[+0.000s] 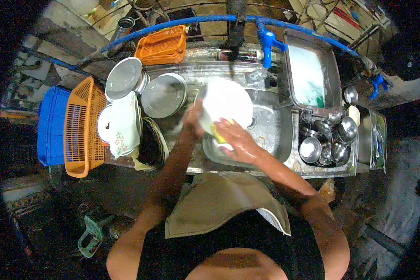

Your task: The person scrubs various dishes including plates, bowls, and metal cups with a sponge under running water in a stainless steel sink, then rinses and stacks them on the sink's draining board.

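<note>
A round white plate [227, 99] is held tilted above the metal sink basin [276, 140]. My left hand [195, 117] grips the plate by its left edge; the fingertips behind it are hidden. A yellow sponge [217, 133] is pressed to the plate's lower face under my right hand [236, 138]. The right hand and forearm look wet. Left of the plate, round metal plates [164, 95] lie on the metal counter. A second stack of round plates [124, 78] stands just behind them.
White floral dishes [122, 140], an orange basket [87, 129] and a blue basket [54, 126] stand at left. Smaller orange baskets [164, 45] sit behind. A blue tap [267, 49] hangs over the counter beside a tub [306, 75] of cloudy water. Metal bowls [310, 149] crowd the right end.
</note>
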The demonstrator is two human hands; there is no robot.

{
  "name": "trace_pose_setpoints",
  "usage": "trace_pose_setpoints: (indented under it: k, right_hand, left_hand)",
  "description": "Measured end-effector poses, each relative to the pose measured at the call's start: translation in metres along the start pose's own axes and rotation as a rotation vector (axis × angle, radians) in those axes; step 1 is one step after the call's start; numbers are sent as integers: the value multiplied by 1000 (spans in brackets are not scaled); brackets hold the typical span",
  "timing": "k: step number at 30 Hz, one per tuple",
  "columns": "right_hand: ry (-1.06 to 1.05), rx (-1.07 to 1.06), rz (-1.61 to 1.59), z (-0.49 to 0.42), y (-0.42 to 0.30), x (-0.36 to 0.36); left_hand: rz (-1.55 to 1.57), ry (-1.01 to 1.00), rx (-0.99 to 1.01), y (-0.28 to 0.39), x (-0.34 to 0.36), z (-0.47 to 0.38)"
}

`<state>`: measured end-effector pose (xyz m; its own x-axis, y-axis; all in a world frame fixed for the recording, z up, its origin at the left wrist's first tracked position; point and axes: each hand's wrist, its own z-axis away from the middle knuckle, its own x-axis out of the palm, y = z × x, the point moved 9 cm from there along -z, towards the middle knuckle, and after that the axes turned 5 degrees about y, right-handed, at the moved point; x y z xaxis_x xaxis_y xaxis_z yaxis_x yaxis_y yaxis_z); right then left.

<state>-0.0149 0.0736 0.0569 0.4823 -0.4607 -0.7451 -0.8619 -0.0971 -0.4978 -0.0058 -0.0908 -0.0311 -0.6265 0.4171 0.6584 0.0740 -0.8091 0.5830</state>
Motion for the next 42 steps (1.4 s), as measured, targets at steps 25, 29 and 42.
trace_pose_setpoints:
  k: [25,29,42]
  right_hand:
    - [464,352,24,-64,84,-108]
    - [127,485,368,-71,103,-73]
    - [478,423,-22,-60,109,-95]
  left_hand:
    - [-1180,-452,668,-2,108,51]
    - [-1135,-365,224,-21,81,42]
    - [-1078,-406,184,-13,90,36]
